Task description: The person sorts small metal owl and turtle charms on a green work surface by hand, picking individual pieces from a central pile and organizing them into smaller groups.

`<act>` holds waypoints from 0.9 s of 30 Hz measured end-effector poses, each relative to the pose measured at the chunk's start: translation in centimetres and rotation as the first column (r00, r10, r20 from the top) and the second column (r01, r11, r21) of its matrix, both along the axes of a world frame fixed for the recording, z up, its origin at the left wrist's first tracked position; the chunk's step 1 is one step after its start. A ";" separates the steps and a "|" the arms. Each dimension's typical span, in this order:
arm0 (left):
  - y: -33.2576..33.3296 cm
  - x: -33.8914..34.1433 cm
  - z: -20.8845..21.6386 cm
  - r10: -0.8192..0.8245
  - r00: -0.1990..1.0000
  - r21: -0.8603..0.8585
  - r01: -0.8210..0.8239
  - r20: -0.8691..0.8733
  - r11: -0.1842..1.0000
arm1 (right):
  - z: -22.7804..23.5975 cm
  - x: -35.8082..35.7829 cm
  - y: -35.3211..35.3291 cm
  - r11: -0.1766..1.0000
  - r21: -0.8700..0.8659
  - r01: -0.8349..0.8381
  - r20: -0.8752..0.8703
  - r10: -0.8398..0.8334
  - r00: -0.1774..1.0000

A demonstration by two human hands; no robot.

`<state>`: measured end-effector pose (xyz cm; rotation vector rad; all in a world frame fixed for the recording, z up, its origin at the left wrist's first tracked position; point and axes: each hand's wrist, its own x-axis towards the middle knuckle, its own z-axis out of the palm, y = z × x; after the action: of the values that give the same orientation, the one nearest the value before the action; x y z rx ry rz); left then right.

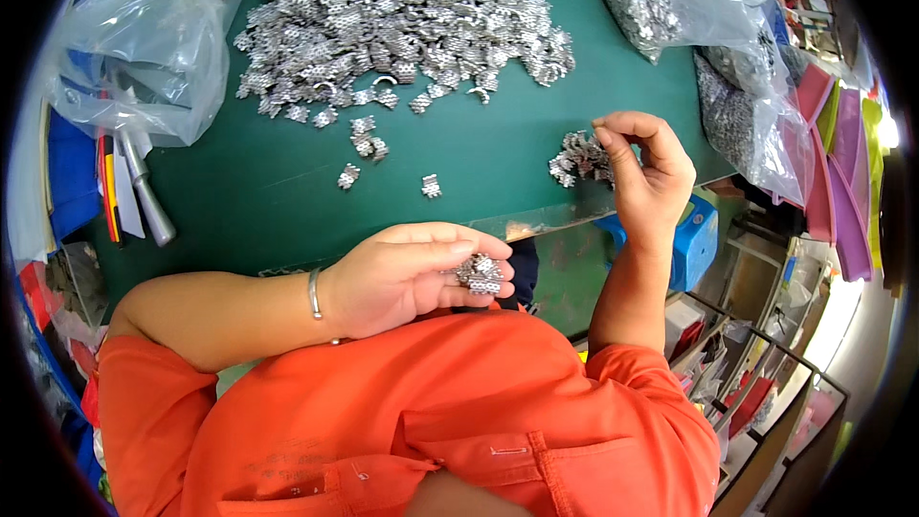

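Observation:
Several small silver metal link pieces [480, 274] lie in the curled fingers of my left hand [402, 273], palm up just in front of the table's near edge. My right hand [646, 168] is at the table's right, thumb and forefinger pinched together. Whatever is between those fingertips, if anything, is too small to make out. Right beside and beneath it sits a little heap of the same link pieces [577, 159]. A few loose link pieces [431, 186] are scattered on the green tabletop [287, 201] between my hands and a large pile of link pieces [402, 19] farther back.
A clear plastic bag [144, 48] stands at the left, with a metal-handled tool [144, 187] and pencils near it. Bags of metal pieces [742, 110] line the right edge. Beyond are a blue stool [695, 244], colored plastic strips [842, 163] and a shelf rack [775, 345].

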<state>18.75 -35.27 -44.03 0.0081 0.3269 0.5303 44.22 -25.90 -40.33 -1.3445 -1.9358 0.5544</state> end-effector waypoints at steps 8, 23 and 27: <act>0.0 0.2 -0.3 0.018 0.998 0.002 -0.018 0.054 1.000 | 0.7 -0.7 0.4 0.985 0.062 -0.164 0.180 0.150 0.972; 0.2 0.1 0.0 -0.018 1.000 0.011 0.018 -0.023 1.000 | -2.0 -6.6 2.4 0.933 0.134 -0.334 0.100 0.322 0.941; 0.3 0.1 -0.2 -0.020 1.000 0.026 0.020 -0.006 0.999 | -2.4 -6.5 2.4 0.938 0.130 -0.323 0.135 0.306 0.943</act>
<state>18.85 -35.00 -44.19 0.0379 0.3254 0.5146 37.67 -23.52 -42.69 -0.9951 -2.2578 0.4785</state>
